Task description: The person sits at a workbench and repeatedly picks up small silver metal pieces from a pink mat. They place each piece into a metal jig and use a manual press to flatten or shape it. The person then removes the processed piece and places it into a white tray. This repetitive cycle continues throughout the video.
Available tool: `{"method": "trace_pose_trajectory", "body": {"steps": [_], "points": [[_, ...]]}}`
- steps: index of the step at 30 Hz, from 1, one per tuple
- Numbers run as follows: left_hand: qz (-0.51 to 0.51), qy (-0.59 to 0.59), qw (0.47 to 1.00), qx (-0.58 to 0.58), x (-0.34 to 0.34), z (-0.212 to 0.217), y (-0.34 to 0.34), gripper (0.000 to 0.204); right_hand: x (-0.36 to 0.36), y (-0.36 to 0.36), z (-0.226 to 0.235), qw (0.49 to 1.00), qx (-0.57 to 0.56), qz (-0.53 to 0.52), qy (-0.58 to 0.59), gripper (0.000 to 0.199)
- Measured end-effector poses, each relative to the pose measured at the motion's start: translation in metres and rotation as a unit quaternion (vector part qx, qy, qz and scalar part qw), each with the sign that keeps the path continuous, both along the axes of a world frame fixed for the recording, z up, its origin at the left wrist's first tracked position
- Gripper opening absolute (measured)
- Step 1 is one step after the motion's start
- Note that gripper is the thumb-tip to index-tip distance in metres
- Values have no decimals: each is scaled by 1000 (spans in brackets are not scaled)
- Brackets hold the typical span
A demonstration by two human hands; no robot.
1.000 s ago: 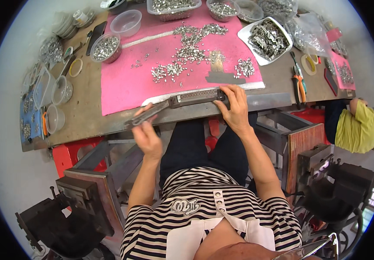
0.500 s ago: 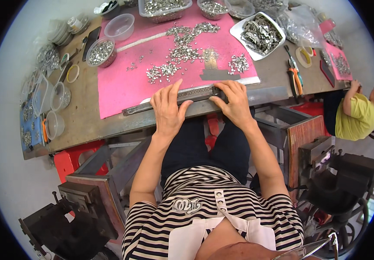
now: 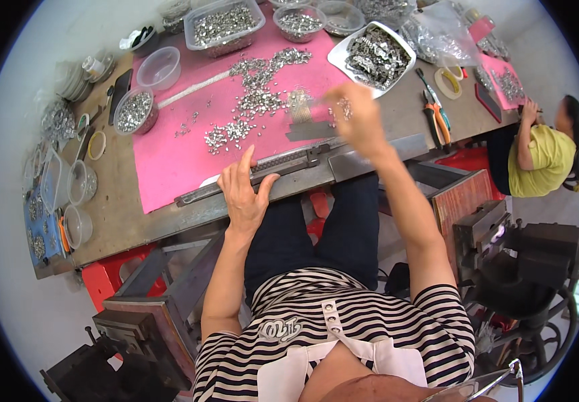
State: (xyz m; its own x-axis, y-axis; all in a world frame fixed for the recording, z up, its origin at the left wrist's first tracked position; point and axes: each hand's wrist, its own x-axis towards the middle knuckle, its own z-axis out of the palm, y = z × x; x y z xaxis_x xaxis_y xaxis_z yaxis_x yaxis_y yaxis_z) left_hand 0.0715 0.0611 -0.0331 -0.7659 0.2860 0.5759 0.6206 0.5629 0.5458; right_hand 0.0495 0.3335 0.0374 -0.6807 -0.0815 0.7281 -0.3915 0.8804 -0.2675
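My left hand (image 3: 246, 191) lies flat, fingers spread, on a long dark metal rail (image 3: 283, 164) that runs along the front edge of the pink mat (image 3: 169, 161). My right hand (image 3: 360, 117) is raised over the mat's right side and is blurred by motion, so I cannot tell whether it holds anything. It hovers beside a small heap of silver metal parts (image 3: 299, 104) and just above a flat dark strip (image 3: 309, 130). More silver parts (image 3: 256, 100) lie scattered across the middle of the mat.
A white tray (image 3: 333, 57) and clear tubs (image 3: 226, 23) with metal parts stand at the back. Bowls (image 3: 132, 110) and cups line the left side. Orange-handled pliers (image 3: 437, 114) and a tape roll (image 3: 447, 82) lie on the right. Another person in a yellow top (image 3: 537, 161) sits at right.
My right hand has left the rail and moved forward and up over the pink mat. My left hand stays on the rail.
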Motion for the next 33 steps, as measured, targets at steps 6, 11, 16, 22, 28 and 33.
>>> {"method": "trace_pose_trajectory", "body": {"steps": [6,11,16,22,28,33], "points": [[10,-23,1000,-11,1,17,9,64,1,56,-4,991,-4,-135,25,13],[-80,55,995,-15,-31,36,58,27,37,26,-36,993,-12,-33,-114,15],[-169,36,982,-70,-66,24,108,14,44,24,-46,991,29,-43,-125,17],[-211,46,967,-135,-88,20,121,11,53,35,-44,988,-16,-58,-144,16],[-235,58,957,-157,-96,21,127,10,42,26,-48,989,-16,-51,-138,16],[-233,76,956,-162,-96,16,130,10,47,35,-46,988,21,-47,-143,21]]}}
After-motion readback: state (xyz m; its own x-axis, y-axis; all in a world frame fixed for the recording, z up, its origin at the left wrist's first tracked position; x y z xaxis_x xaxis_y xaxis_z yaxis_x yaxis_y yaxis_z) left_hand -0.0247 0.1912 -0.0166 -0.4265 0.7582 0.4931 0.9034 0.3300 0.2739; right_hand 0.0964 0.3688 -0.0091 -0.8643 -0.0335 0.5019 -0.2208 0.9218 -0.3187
